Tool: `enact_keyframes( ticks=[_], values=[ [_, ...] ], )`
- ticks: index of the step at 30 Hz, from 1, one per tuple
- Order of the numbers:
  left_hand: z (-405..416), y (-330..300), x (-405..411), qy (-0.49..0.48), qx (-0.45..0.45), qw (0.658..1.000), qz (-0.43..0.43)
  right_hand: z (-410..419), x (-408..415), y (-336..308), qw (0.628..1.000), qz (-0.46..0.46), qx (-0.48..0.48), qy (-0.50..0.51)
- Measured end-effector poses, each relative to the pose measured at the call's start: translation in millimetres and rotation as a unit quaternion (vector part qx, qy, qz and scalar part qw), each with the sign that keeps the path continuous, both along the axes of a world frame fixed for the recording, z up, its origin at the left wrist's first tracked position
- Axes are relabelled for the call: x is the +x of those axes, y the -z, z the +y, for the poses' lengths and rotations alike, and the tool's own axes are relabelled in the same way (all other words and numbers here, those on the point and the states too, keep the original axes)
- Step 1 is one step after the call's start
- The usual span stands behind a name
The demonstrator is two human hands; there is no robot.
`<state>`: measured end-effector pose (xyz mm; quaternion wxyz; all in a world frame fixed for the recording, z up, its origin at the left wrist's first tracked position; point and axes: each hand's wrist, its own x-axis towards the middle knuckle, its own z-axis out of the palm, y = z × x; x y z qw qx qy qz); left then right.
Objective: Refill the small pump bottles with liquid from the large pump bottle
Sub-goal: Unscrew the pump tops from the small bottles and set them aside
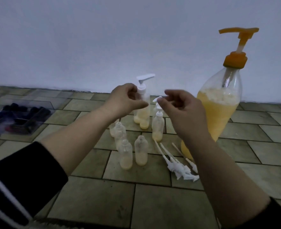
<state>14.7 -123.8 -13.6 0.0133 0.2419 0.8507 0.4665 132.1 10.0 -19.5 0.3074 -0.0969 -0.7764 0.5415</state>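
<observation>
The large pump bottle (219, 116), with an orange pump and about half full of yellow liquid, stands at the right by the wall. My left hand (126, 100) grips a small pump bottle (144, 118) at its neck, just under its white pump. My right hand (182, 111) hovers beside it with loosely curled fingers, holding nothing; its thumb tip is close to the white pump head of another small bottle (157, 128). Several uncapped small bottles (141, 152) stand in front, each with a little yellow liquid. Loose white pumps (177, 164) lie on the tiles.
A clear plastic tray (21, 118) with dark items sits at the far left on the tiled floor (153, 204). A white wall (103, 47) closes off the back, right behind the bottles. My right forearm hides the large bottle's lower left.
</observation>
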Motion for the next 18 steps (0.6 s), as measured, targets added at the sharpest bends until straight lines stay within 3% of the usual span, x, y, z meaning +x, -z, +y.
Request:
enact_keyframes(
  ticks=[3,7,13,18],
  values=[
    [-5,-4,12,0.023,0.078,0.997,0.005,-8,-20,-29,1.0,-0.011,0.014,-0.002],
    [-10,-8,21,0.026,0.106,0.994,0.032,-14,-28,-45,0.998,0.002,0.06,0.005],
    [-16,-11,30,0.058,0.133,0.989,0.029,-18,-28,-52,1.0,0.01,0.019,-0.021],
    [-24,-18,34,0.081,0.123,0.989,-0.004,-1,-19,-64,0.992,-0.028,-0.034,-0.116]
  ],
)
